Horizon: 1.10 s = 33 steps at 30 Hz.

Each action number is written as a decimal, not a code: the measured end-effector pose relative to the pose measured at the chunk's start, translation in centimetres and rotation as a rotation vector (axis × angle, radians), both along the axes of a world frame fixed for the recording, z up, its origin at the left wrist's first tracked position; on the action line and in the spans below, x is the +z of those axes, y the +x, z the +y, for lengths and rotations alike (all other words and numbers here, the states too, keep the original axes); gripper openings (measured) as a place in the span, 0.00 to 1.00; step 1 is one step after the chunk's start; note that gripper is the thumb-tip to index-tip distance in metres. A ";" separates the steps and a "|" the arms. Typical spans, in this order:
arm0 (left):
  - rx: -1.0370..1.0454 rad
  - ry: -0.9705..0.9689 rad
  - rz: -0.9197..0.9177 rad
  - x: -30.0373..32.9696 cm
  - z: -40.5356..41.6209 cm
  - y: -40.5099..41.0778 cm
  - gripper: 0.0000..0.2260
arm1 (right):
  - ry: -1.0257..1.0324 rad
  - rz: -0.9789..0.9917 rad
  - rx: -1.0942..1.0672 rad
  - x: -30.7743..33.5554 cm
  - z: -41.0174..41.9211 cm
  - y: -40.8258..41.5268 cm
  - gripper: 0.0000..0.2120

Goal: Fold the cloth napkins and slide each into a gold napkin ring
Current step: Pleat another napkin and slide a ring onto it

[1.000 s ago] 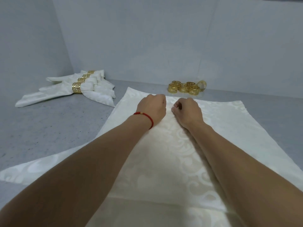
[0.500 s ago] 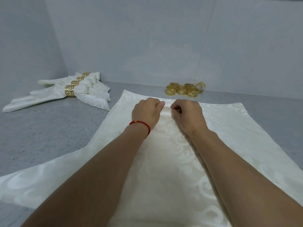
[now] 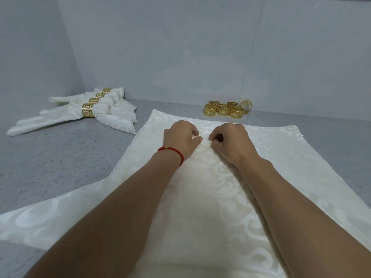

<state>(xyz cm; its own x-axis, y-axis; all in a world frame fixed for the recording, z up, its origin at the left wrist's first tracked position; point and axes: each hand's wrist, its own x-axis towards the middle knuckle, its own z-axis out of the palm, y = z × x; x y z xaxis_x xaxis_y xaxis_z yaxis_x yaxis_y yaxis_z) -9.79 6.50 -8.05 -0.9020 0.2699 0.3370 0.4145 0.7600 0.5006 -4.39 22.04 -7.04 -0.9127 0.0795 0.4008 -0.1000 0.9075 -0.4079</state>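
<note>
Cream damask napkin (image 3: 216,207) lies spread flat on the grey speckled tabletop (image 3: 60,157), running from the near edge to a far hem just short of the wall. Both hands sit side by side on its far middle part. The left hand (image 3: 180,138), with a red cord bracelet (image 3: 172,152) on its wrist, has its fingers curled down and its grip pinches a small ridge of the cloth. The right hand (image 3: 230,141) mirrors it, thumb and fingers pinching the same ridge, the two grips almost touching. Beyond the far hem, to the right, loose gold napkin rings (image 3: 226,109) cluster near the wall. At far left lies a pile of finished napkins (image 3: 90,109), each threaded through a gold ring.
</note>
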 end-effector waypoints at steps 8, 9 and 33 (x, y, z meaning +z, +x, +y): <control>0.038 -0.102 0.057 0.7 0.4 0.6 0.04 | -0.132 -0.088 0.017 -0.3 0.1 -0.8 0.09; 0.040 -0.149 0.075 0.9 0.5 0.8 0.05 | -0.098 -0.090 0.028 -0.3 0.0 -0.8 0.07; -0.077 -0.115 0.100 0.4 -1.2 1.0 0.09 | -0.144 0.050 -0.007 -1.2 0.2 2.3 0.12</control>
